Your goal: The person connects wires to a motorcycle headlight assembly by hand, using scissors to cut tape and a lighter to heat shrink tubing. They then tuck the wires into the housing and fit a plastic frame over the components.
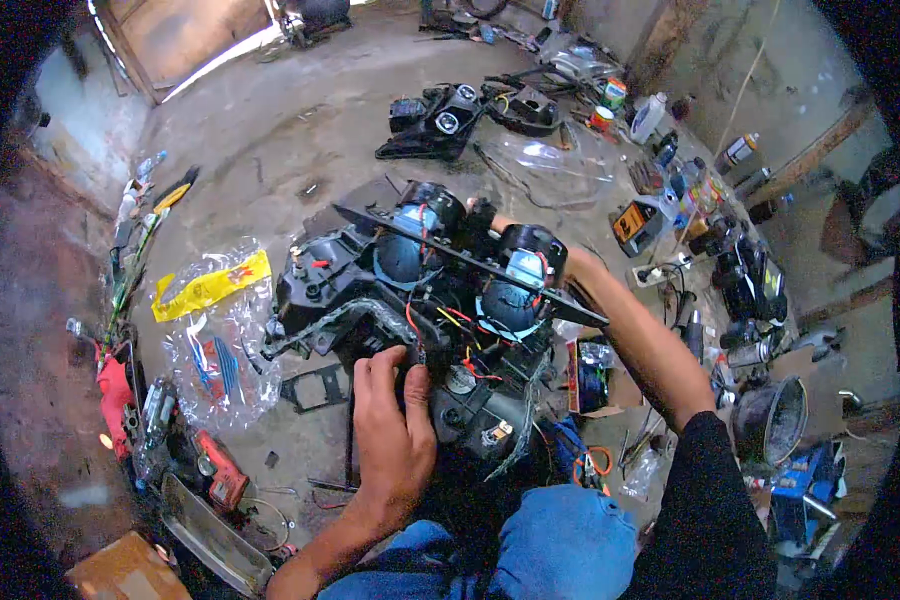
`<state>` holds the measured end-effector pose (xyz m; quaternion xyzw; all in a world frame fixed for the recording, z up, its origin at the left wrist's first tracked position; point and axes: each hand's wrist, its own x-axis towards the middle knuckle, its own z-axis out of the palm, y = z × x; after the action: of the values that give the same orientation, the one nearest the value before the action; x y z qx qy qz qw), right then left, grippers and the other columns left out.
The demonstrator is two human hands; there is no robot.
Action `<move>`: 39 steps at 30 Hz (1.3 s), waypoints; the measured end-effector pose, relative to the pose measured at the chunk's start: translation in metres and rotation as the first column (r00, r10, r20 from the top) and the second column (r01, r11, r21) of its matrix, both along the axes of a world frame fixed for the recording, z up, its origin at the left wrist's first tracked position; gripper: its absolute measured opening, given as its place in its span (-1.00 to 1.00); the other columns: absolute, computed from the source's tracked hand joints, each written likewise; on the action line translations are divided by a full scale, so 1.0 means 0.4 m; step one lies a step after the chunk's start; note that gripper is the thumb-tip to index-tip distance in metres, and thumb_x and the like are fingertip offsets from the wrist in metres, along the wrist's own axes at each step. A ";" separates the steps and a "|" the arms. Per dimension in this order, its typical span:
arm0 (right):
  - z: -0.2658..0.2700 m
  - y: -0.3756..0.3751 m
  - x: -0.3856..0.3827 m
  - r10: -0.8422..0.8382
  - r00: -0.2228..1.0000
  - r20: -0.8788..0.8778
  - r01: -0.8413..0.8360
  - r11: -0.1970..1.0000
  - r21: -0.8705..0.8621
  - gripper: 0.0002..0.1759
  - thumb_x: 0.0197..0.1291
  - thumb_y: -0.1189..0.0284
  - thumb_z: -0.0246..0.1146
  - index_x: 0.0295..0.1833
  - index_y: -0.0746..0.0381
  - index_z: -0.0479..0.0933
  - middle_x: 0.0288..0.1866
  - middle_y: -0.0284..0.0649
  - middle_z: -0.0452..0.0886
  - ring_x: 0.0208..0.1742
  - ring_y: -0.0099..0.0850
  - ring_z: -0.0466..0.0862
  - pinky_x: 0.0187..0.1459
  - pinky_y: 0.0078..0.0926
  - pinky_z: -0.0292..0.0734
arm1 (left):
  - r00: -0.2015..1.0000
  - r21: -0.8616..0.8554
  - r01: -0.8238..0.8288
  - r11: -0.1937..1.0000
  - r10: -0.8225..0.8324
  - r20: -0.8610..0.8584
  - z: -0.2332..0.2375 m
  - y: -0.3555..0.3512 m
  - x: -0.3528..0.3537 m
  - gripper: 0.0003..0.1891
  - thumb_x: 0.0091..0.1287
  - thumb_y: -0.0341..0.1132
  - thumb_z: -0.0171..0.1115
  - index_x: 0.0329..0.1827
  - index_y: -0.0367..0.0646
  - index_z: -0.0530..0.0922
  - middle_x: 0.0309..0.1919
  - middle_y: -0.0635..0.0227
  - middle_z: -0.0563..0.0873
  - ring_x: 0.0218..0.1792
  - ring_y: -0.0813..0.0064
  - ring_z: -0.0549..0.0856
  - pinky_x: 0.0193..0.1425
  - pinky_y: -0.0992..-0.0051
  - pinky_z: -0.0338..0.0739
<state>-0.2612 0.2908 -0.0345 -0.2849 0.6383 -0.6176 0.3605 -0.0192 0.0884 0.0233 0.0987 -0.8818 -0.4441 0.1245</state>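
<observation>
Lamp plate (460, 257) is slanting far-left to near-right beyond left hand (390, 430); right hand (500, 224) is lying nearer, behind it; both hands' finger closure: undeterminable.

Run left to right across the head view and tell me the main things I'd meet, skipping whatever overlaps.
Red item at the left wall → yellow strip → left round lamp unit → right round lamp unit → orange-and-black box → round metal vessel.

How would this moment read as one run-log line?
Left hand: at black housing edge | Right hand: at twin-lamp bar, partly hidden | Wires: red, yellow, exposed
</observation>
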 end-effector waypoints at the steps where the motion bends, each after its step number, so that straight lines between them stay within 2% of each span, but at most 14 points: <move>1: -0.002 -0.005 -0.003 0.031 0.996 -0.085 -0.034 0.999 -0.037 -0.26 0.52 0.22 0.25 0.68 0.25 0.23 0.62 -0.33 0.36 0.50 -0.47 0.40 0.53 -0.33 0.33 | 1.000 0.007 0.015 1.000 -0.015 0.003 -0.004 0.000 -0.001 -0.70 0.64 -0.26 0.09 0.18 -0.36 0.50 0.01 -0.09 0.58 0.05 -0.13 0.59 0.23 0.12 0.48; 4: 0.005 -0.010 -0.024 0.103 0.982 -0.159 -0.119 0.989 -0.090 -0.16 0.46 0.24 0.30 0.71 0.26 0.16 0.72 -0.26 0.22 0.64 -0.40 0.26 0.64 -0.32 0.12 | 1.000 0.022 0.025 0.999 -0.025 0.003 -0.010 0.002 -0.001 -0.70 0.65 -0.25 0.10 0.18 -0.36 0.49 0.01 -0.10 0.56 0.03 -0.13 0.58 0.19 0.10 0.49; 6: 0.033 -0.008 -0.006 0.019 0.981 0.194 -0.003 0.997 -0.083 -0.04 0.28 0.30 0.46 0.70 0.27 0.18 0.77 -0.18 0.13 0.72 -0.29 0.16 0.69 -0.27 -0.02 | 1.000 0.030 0.020 0.999 -0.020 -0.002 -0.014 0.001 0.001 -0.70 0.64 -0.25 0.12 0.17 -0.36 0.49 0.00 -0.08 0.57 0.01 -0.10 0.60 0.17 0.12 0.50; 8: 0.051 0.008 -0.004 0.091 0.995 0.036 -0.090 0.996 -0.030 0.16 0.16 0.11 0.52 0.73 0.28 0.07 0.80 -0.12 0.03 0.76 -0.28 0.07 0.70 -0.27 -0.04 | 0.998 0.010 0.058 0.998 -0.058 0.019 -0.022 -0.016 0.001 -0.69 0.63 -0.24 0.15 0.18 -0.36 0.49 -0.01 -0.06 0.57 0.01 -0.07 0.61 0.16 0.14 0.51; 9: 0.093 0.006 0.009 0.100 0.990 0.097 -0.100 0.995 -0.001 0.21 0.13 0.06 0.53 0.74 0.29 0.05 0.81 -0.11 0.02 0.77 -0.27 0.05 0.70 -0.27 -0.05 | 0.997 -0.001 0.076 0.997 -0.076 0.028 -0.024 -0.023 0.001 -0.68 0.62 -0.24 0.16 0.18 -0.36 0.49 -0.01 -0.05 0.58 0.00 -0.05 0.61 0.16 0.15 0.52; 15: 0.073 -0.024 0.028 -0.291 0.927 0.237 0.257 0.953 0.163 -0.14 0.53 -0.29 -0.01 0.40 0.30 0.54 0.20 -0.22 0.72 0.15 -0.49 0.67 0.24 -0.39 0.59 | 0.989 -0.057 0.126 0.990 -0.121 0.081 0.017 -0.045 0.006 -0.67 0.58 -0.24 0.24 0.18 -0.36 0.54 -0.04 -0.05 0.64 -0.02 -0.04 0.66 0.13 0.17 0.55; 20: 0.051 0.036 0.067 -0.298 0.919 0.257 0.329 0.940 -0.086 -0.39 0.56 -0.08 0.15 0.22 0.29 0.57 0.05 -0.20 0.70 0.07 -0.48 0.67 0.21 -0.39 0.58 | 0.982 -0.064 0.173 0.983 -0.167 0.092 0.020 -0.068 0.008 -0.69 0.55 -0.27 0.28 0.16 -0.33 0.58 -0.06 -0.03 0.69 -0.04 -0.03 0.71 0.09 0.20 0.58; 23: -0.004 0.118 0.116 -0.617 0.764 0.190 0.640 0.763 -0.091 -0.57 0.59 0.09 0.18 0.15 0.27 0.58 0.01 -0.22 0.69 -0.03 -0.48 0.68 0.08 -0.42 0.60 | 0.977 -0.079 0.201 0.976 -0.194 0.083 0.014 -0.083 0.010 -0.71 0.53 -0.28 0.31 0.15 -0.32 0.60 -0.07 0.00 0.71 -0.05 -0.01 0.73 0.08 0.22 0.60; 24: 0.014 0.140 0.155 -0.731 0.646 0.219 0.758 0.647 -0.078 -0.66 0.57 0.17 0.22 0.07 0.25 0.57 -0.13 -0.27 0.64 -0.20 -0.49 0.61 -0.09 -0.47 0.53 | 0.975 -0.078 0.215 0.973 -0.209 0.080 0.010 -0.090 0.006 -0.71 0.52 -0.29 0.32 0.14 -0.31 0.60 -0.07 0.02 0.72 -0.05 -0.01 0.74 0.08 0.23 0.60; 28: -0.011 0.303 0.368 -0.802 0.465 0.375 0.884 0.441 -0.152 -0.68 0.60 0.17 0.17 0.00 0.24 0.52 -0.32 -0.37 0.45 -0.32 -0.52 0.43 -0.23 -0.47 0.40 | 0.976 -0.026 0.207 0.978 -0.205 0.069 -0.013 -0.097 0.012 -0.74 0.48 -0.34 0.38 0.08 -0.32 0.63 -0.10 0.11 0.76 -0.12 0.18 0.77 0.01 0.34 0.62; 33: -0.097 0.381 0.641 -0.965 0.262 -0.004 0.956 0.259 0.138 -0.68 0.59 0.18 0.18 -0.03 0.24 0.53 -0.39 -0.35 0.50 -0.44 -0.58 0.49 -0.41 -0.54 0.35 | 0.960 -0.037 0.274 0.961 -0.271 0.069 -0.020 -0.124 0.007 -0.76 0.47 -0.39 0.38 0.11 -0.30 0.65 -0.09 0.10 0.79 -0.14 0.25 0.79 -0.01 0.38 0.64; 35: -0.104 0.401 0.756 -0.901 0.377 -0.216 0.831 0.226 0.508 -0.66 0.58 0.18 0.18 -0.09 0.27 0.56 -0.53 -0.37 0.50 -0.55 -0.58 0.48 -0.47 -0.50 0.36 | 0.945 -0.060 0.318 0.946 -0.312 0.103 0.025 -0.127 -0.003 -0.75 0.47 -0.39 0.37 0.12 -0.30 0.67 -0.09 0.09 0.79 -0.15 0.24 0.80 -0.01 0.37 0.64; 36: -0.177 0.422 0.831 -0.925 0.354 -0.141 0.811 0.228 0.539 -0.64 0.56 0.18 0.22 -0.15 0.28 0.58 -0.65 -0.39 0.47 -0.61 -0.56 0.49 -0.52 -0.50 0.35 | 0.932 -0.087 0.343 0.935 -0.326 0.160 0.047 -0.138 -0.008 -0.76 0.48 -0.39 0.35 0.14 -0.29 0.68 -0.08 0.11 0.81 -0.08 0.26 0.80 0.05 0.38 0.63; 39: -0.226 0.392 1.051 -0.831 0.551 0.073 0.689 0.502 0.523 -0.63 0.58 0.16 0.21 0.01 0.30 0.62 -0.30 -0.24 0.71 -0.24 -0.46 0.70 -0.18 -0.50 0.59 | 0.889 -0.122 0.410 0.904 -0.366 0.275 0.093 -0.184 -0.018 -0.77 0.49 -0.41 0.28 0.12 -0.24 0.74 -0.14 0.17 0.84 -0.04 0.29 0.80 0.17 0.38 0.62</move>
<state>0.1594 0.4478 -0.1251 0.2211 0.7513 -0.5898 0.1971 -0.0265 0.0148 0.0605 -0.0376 -0.9280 -0.3641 -0.0690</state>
